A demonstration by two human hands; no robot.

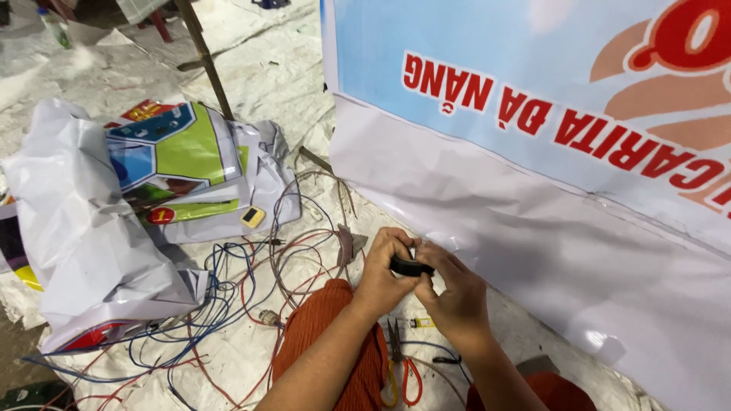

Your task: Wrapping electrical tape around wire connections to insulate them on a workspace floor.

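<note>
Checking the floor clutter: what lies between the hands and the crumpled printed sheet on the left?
In the head view, tangled red and blue wires between the crumpled printed sheet and the hands.
</note>
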